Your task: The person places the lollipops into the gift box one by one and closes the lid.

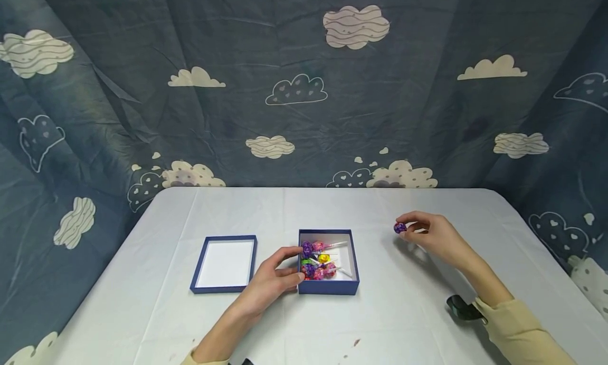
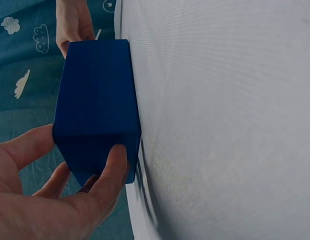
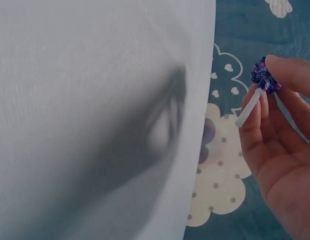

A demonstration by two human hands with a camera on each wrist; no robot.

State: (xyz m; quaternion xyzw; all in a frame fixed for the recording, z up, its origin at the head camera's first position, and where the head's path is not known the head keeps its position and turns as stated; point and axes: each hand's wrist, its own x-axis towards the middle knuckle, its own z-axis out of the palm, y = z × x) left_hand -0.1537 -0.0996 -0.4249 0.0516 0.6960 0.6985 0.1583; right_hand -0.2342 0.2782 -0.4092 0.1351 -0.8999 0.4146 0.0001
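My left hand (image 1: 272, 283) holds the left side of an open blue box (image 1: 328, 287), thumb and index fingertip at its rim. In the left wrist view, other fingers touch the blue outer wall (image 2: 97, 95). Several lollipops (image 1: 319, 271) in purple, pink, yellow and green wrappers lie inside, mostly toward the left, white sticks pointing right. Raised over the table to the right, my right hand (image 1: 437, 237) pinches a purple-wrapped lollipop (image 1: 400, 227) between thumb and fingers. Its white stick (image 3: 249, 107) points down in the right wrist view, and a second pale stick (image 3: 291, 119) shows against the fingers.
The box's lid (image 1: 225, 263), white inside with a blue rim, lies inner side up left of the box. A white cloth covers the table (image 1: 380, 323). Behind hangs a dark blue curtain (image 1: 304, 122) with cloud prints. A dark device (image 1: 463, 308) sits at the right wrist.
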